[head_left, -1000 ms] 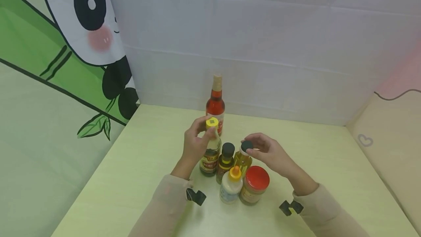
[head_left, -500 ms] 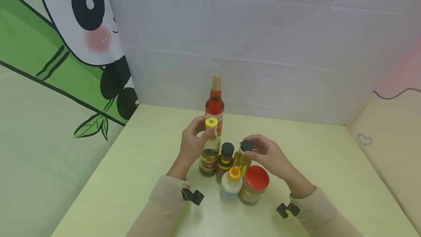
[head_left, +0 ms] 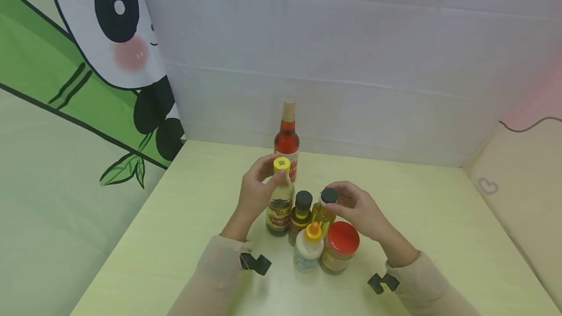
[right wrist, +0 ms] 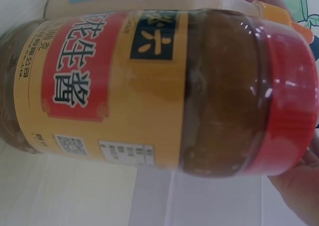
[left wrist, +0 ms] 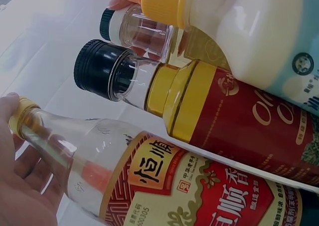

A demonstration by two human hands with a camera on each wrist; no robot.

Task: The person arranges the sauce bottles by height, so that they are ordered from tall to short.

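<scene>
My left hand (head_left: 256,191) holds the vinegar bottle (head_left: 279,216) around its neck just under the yellow cap, and the bottle stands upright. With thumb and fingers, my right hand (head_left: 357,211) pinches the top of a clear bottle of yellow oil (head_left: 324,212), by its dark cap. Between these two stands an olive oil bottle (left wrist: 239,121) with a black cap. In front are a white squeeze bottle (head_left: 307,252) with an orange tip and a red-lidded peanut butter jar (right wrist: 144,86). The jar hides most of the right hand in the right wrist view.
Behind the vinegar bottle stands a tall bottle of red liquid (head_left: 287,141), its lower part partly hidden. All stand on a pale table (head_left: 175,218). A white cloth wall (head_left: 351,72) rises at the table's back edge, with a panda-printed cloth (head_left: 88,126) on the left.
Both hands stay at the same bottles. The forearms have shifted slightly left and down in the head view; the bottles and jar have not visibly moved on the table.
</scene>
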